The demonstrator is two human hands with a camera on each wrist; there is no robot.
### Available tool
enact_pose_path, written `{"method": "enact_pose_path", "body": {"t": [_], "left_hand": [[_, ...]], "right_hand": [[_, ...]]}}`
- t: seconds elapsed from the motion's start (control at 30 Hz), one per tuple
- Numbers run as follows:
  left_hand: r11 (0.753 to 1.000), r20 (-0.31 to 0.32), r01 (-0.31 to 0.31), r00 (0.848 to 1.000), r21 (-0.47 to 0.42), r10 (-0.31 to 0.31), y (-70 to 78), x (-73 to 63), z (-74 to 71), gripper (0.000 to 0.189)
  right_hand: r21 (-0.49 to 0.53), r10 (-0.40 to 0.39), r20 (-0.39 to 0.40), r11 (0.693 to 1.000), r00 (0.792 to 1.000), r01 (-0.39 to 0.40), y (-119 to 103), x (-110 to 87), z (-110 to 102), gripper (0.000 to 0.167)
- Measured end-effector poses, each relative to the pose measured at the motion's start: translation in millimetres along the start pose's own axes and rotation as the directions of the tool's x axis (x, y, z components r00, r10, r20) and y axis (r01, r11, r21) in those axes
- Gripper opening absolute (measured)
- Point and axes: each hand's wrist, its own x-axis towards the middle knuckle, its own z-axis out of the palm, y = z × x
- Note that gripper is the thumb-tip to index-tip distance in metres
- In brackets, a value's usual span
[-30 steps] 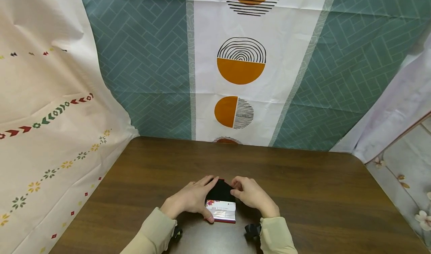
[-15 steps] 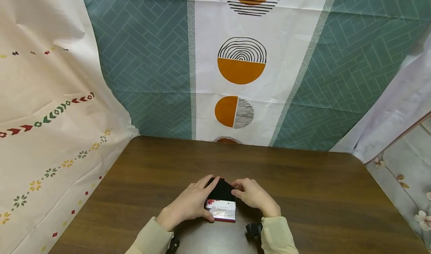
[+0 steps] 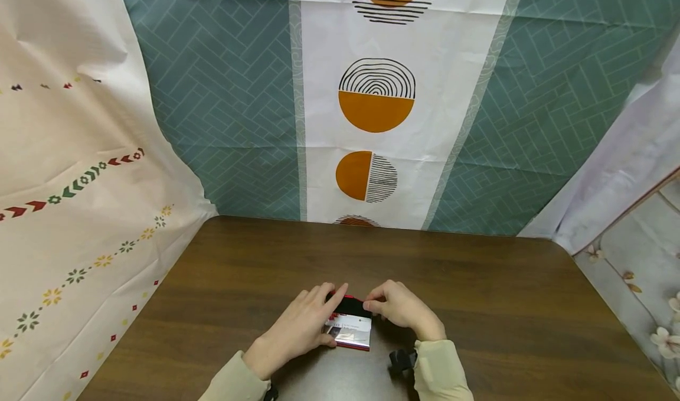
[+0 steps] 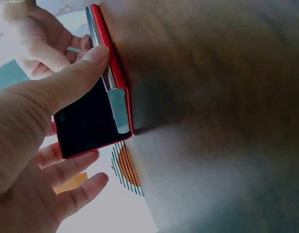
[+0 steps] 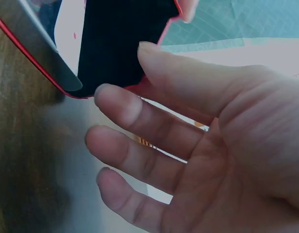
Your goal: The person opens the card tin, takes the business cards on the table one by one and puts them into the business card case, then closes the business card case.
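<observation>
A flip-top business card case (image 3: 353, 344) with red edges and a shiny metal front lies before me on the table. White printed cards (image 3: 353, 323) sit in it, and its black-lined lid (image 5: 113, 43) stands tilted up at the far side. My left hand (image 3: 297, 324) holds the case from the left; its thumb (image 4: 86, 65) presses the near edge while fingers reach the lid's far side. At the lid's right edge, my right hand (image 3: 401, 309) pinches with thumb and index finger; its other fingers (image 5: 110, 145) are loosely bent below.
The brown wooden table (image 3: 255, 259) stretches around both hands. A patterned cloth (image 3: 356, 111) hangs behind it, with a cream cloth (image 3: 79, 212) on the left and a floral one (image 3: 637, 283) on the right. A black wrist mount (image 3: 402, 361) sits under the right sleeve.
The lid has swung, so less of its black lining shows and its red top edge appears lower in the head view. Both hands have stayed at the case with small shifts.
</observation>
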Motion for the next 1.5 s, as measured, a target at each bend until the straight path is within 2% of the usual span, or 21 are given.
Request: {"method": "enact_pose_path", "body": {"t": [0.27, 0.63, 0.8, 0.9, 1.0, 1.2, 1.3, 1.5], "left_hand": [[0.998, -0.016, -0.067, 0.998, 0.015, 0.067, 0.7, -2.0, -0.8, 0.088], [0.995, 0.058, -0.087, 0.994, -0.052, 0.090, -2.1, -0.3, -1.8, 0.064], [0.993, 0.086, -0.097, 0.991, -0.069, 0.102, -6.2, 1.8, -4.7, 0.062], [0.991, 0.115, -0.085, 0.989, -0.107, 0.098, -8.6, 3.1, -6.2, 0.064], [0.979, 0.159, -0.045, 0.984, -0.200, 0.078, -11.5, 4.8, -7.2, 0.065], [0.927, 0.215, 0.038, 0.975, -0.372, 0.046, -21.0, 6.1, -6.8, 0.054], [0.925, 0.220, 0.050, 0.975, -0.376, 0.037, -23.3, 5.6, -5.5, 0.050], [0.938, 0.226, 0.084, 0.974, -0.336, -0.007, -20.2, 4.7, 0.8, 0.057]], "right_hand": [[0.044, 0.022, 0.052, 0.999, 0.998, -0.025, -3, -1.6, -3, 0.008], [0.094, 0.054, 0.137, 0.993, 0.989, -0.067, -3, -3.1, 0, 0.006], [0.100, 0.052, 0.154, 0.993, 0.987, -0.068, -5, -3.2, 0, 0.010], [0.100, 0.051, 0.156, 0.993, 0.986, -0.067, -5, -3.1, 1, 0.013], [0.097, 0.062, 0.164, 0.992, 0.984, -0.079, -5, -3.3, 1, 0.015], [0.083, 0.065, 0.170, 0.993, 0.983, -0.080, -5, -3.6, 1, 0.018], [0.066, 0.061, 0.163, 0.995, 0.985, -0.072, -5, -3.0, 2, 0.020], [-0.020, 0.054, 0.139, 0.998, 0.989, -0.052, -6, -1.1, 6, 0.021]]}}
